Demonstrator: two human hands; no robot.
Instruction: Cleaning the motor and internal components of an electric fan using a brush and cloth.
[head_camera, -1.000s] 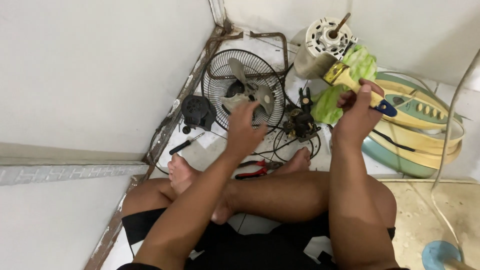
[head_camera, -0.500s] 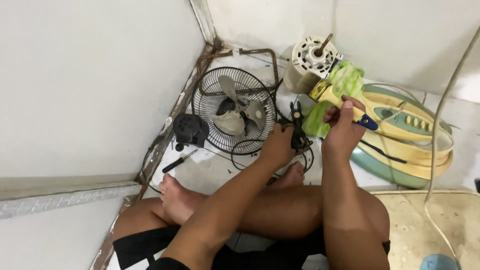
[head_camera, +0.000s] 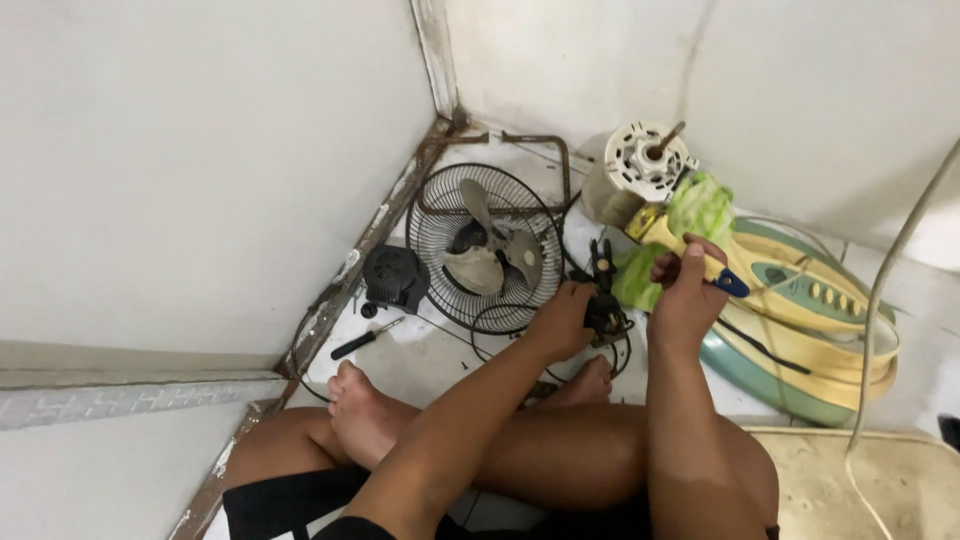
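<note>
I sit cross-legged on the floor in a room corner. My left hand (head_camera: 562, 318) grips a small black part with wires (head_camera: 606, 308) that rests on the floor. Just to its right, my right hand (head_camera: 685, 288) is shut on a yellow tool with a blue end (head_camera: 690, 252), held at a slant above a green cloth (head_camera: 700, 208). A black wire fan guard (head_camera: 487, 248) with a grey fan blade (head_camera: 492, 250) inside lies just beyond my left hand.
A white fan motor with a shaft (head_camera: 645, 160) stands by the far wall. A green and yellow fan base (head_camera: 805, 320) lies at right. A black round cap (head_camera: 396, 278) and a black screwdriver (head_camera: 365, 338) lie at left. A pale cable (head_camera: 890, 280) hangs at right.
My left hand has moved right, from the fan guard to the black part near my right hand. My right hand keeps the yellow tool. The view has shifted.
</note>
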